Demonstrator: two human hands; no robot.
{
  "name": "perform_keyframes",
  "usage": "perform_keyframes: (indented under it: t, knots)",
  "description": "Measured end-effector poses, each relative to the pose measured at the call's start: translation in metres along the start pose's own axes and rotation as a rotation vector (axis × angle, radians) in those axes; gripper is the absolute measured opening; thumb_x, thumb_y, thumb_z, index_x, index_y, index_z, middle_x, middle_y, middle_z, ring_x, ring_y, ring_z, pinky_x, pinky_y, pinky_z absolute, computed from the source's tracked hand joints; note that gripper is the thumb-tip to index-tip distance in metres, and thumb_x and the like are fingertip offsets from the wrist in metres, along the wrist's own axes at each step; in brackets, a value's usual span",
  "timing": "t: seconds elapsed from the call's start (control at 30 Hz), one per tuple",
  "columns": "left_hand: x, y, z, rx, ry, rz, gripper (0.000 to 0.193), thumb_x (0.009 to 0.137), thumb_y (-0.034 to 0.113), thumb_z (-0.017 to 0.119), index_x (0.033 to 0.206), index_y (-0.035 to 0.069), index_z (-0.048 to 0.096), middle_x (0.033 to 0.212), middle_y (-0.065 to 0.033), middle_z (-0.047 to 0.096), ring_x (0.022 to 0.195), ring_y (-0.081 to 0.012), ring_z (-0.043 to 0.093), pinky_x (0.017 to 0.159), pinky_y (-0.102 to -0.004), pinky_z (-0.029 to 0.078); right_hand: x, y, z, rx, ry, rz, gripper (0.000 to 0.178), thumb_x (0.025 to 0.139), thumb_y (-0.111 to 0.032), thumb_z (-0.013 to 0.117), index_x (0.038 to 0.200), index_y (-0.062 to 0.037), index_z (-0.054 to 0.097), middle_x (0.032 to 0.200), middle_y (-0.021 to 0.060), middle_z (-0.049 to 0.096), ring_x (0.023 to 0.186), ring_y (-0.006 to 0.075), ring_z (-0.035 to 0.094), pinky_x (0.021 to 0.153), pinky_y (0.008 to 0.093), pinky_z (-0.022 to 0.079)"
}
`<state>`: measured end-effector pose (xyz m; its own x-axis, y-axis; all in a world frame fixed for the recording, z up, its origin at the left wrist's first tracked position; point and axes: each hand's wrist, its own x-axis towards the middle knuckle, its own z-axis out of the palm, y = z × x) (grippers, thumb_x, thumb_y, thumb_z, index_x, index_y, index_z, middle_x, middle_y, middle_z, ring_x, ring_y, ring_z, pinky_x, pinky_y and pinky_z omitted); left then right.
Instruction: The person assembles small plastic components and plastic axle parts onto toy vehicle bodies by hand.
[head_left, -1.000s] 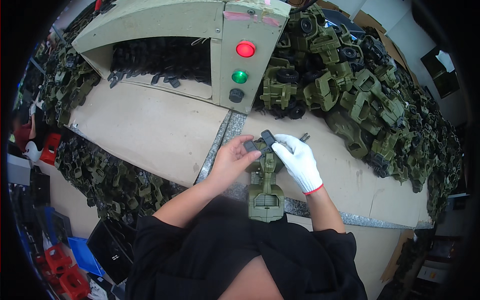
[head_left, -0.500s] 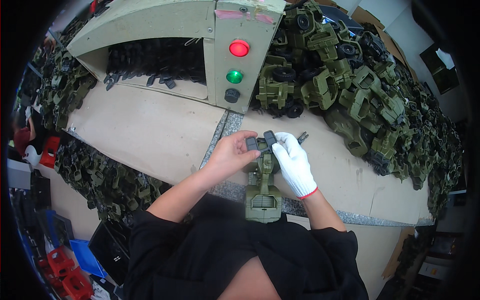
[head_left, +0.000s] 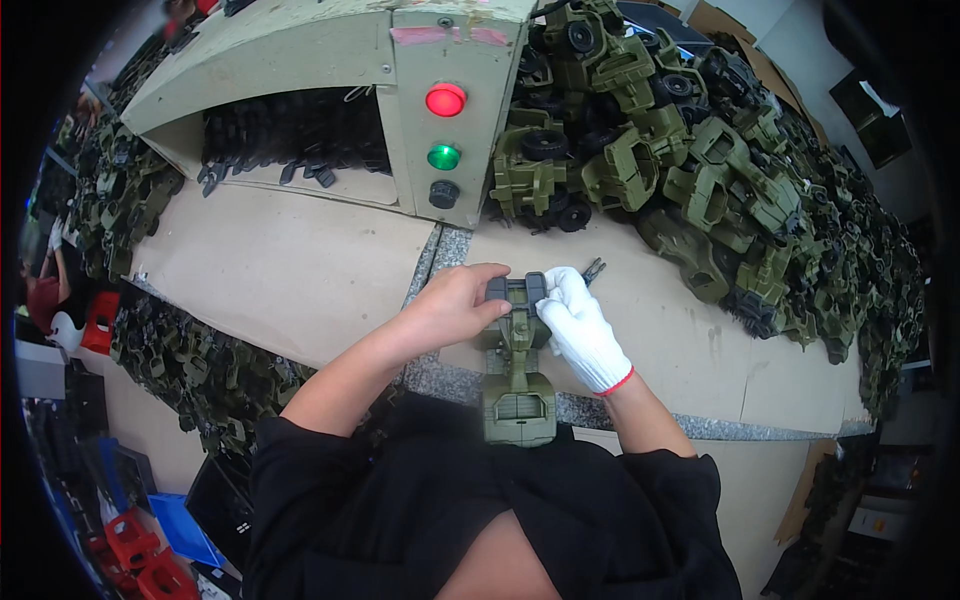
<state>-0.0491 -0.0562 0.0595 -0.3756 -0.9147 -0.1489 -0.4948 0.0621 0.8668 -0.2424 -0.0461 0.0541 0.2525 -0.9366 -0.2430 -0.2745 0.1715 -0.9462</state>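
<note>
An olive-green toy vehicle body (head_left: 519, 408) lies lengthwise in front of me, its wider boxy part close to my black clothing. At its far end sits a dark grey plastic part (head_left: 536, 287) with two parallel long sides, flat across the green body. My bare left hand (head_left: 458, 305) pinches the left side of this part between thumb and fingers. On the opposite side, my right hand (head_left: 582, 335), in a white knit glove with a red cuff, closes its fingers on the grey part's right side. The glove hides its fingertips.
A pale green machine housing (head_left: 300, 60) with red and green lights stands ahead, black parts piled in its opening. Olive vehicle bodies (head_left: 700, 170) are heaped at the right, with more at the lower left (head_left: 200, 360). A small dark tool (head_left: 594, 270) lies beyond my glove.
The dark grey part's two sides were splayed and tilted; now they sit level and parallel on the green body. My hands have drawn slightly closer around it.
</note>
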Motion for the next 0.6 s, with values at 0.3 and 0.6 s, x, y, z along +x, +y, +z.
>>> perform_keyframes:
  t: [0.3, 0.6]
  knots:
    - [-0.022, 0.034, 0.026, 0.671, 0.193, 0.129, 0.081, 0.07, 0.043, 0.068, 0.123, -0.01, 0.04, 0.086, -0.0175, 0.06, 0.073, -0.0286, 0.061, 0.062, -0.0351, 0.051, 0.013, 0.026, -0.042, 0.051, 0.171, -0.063, 0.022, 0.089, -0.022, 0.052, 0.102, -0.0049, 0.055, 0.068, 0.0012, 0.053, 0.052, 0.0109, 0.051, 0.046, 0.0249, 0.041]
    - [0.006, 0.021, 0.005, 0.652, -0.105, 0.487, 0.075, 0.066, 0.023, 0.07, 0.129, -0.001, 0.037, 0.12, -0.017, 0.052, 0.108, -0.0292, 0.049, 0.092, -0.0379, 0.04, 0.041, 0.022, -0.08, -1.132, -0.051, -0.313, 0.025, 0.073, -0.019, 0.065, 0.097, -0.0118, 0.06, 0.103, 0.0148, 0.051, 0.1, 0.0324, 0.051, 0.084, 0.039, 0.043]
